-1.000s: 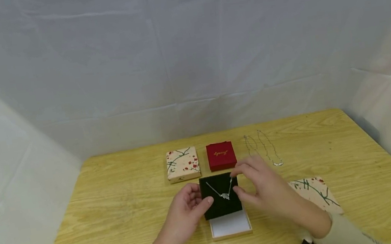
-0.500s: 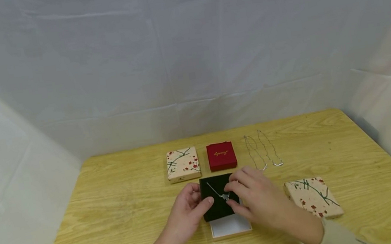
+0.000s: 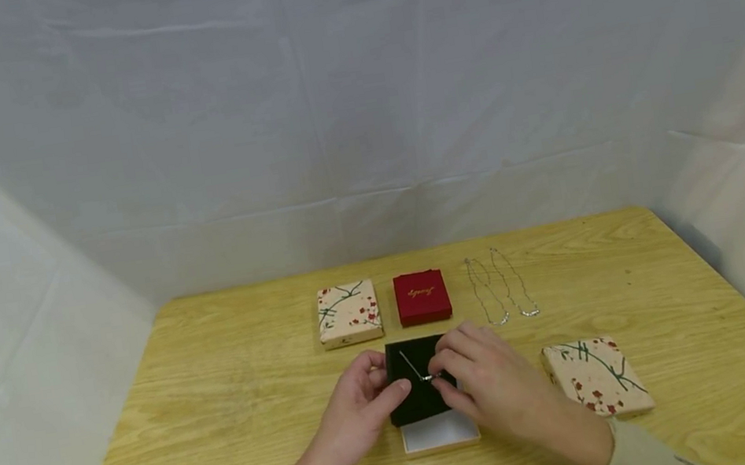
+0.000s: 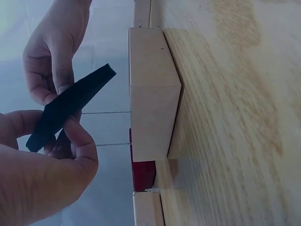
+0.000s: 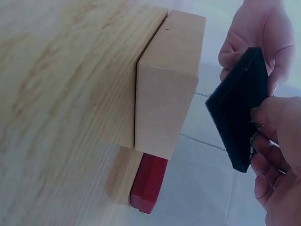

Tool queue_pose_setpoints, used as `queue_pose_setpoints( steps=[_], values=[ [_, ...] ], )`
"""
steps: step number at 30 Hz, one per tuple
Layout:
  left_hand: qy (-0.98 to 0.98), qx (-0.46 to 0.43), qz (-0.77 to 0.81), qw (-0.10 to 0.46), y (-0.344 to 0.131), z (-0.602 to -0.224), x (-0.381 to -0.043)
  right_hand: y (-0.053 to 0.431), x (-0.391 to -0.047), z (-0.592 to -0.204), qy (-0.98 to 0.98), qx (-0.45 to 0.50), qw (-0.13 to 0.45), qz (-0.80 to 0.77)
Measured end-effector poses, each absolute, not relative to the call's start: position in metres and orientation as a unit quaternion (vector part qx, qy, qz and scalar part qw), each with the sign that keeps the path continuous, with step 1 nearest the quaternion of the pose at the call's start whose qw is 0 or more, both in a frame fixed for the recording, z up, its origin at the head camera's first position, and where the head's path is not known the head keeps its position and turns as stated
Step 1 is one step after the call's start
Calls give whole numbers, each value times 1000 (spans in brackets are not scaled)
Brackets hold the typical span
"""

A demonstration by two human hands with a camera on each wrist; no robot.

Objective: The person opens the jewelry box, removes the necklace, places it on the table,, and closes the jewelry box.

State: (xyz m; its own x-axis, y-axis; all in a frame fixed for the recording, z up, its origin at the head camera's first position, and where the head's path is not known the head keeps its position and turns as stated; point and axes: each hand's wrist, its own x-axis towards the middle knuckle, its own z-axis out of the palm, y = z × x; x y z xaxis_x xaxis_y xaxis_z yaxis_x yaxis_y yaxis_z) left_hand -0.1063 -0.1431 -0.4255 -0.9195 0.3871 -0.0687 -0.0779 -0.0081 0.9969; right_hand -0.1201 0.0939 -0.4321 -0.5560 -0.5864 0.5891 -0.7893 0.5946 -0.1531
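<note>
My left hand [image 3: 354, 410] grips a black velvety necklace pad [image 3: 415, 408] by its left edge, thumb on the front face. The pad is tilted above an open, white-lined box base [image 3: 443, 447]. A silver necklace [image 3: 410, 364] lies across the pad's front. With thumb and fingertips, my right hand [image 3: 505, 389] pinches the necklace near its pendant, covering the pad's right part. Two strands of chain [image 5: 204, 141] hang from the pad down towards the box base in the right wrist view. In the left wrist view, the pad [image 4: 70, 103] appears edge-on between both hands.
A floral box [image 3: 348, 315] and a red box [image 3: 422, 297] stand behind the hands. Two silver necklaces [image 3: 502, 319] lie at the back right. To the right rests a floral lid [image 3: 601, 383]. A dark object, partly hidden, sits by the right sleeve.
My right hand has moved left, from the chain at the pad's right edge to the pendant. The pendant has turned in its fingers. The pad has shifted slightly towards me.
</note>
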Motion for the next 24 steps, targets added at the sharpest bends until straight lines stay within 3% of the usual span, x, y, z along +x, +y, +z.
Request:
queue_pose_setpoints(
  steps=[24],
  values=[
    [740, 130, 643, 149, -143, -426, -103, 89, -135, -409, -834, 417, 270, 242]
  ],
)
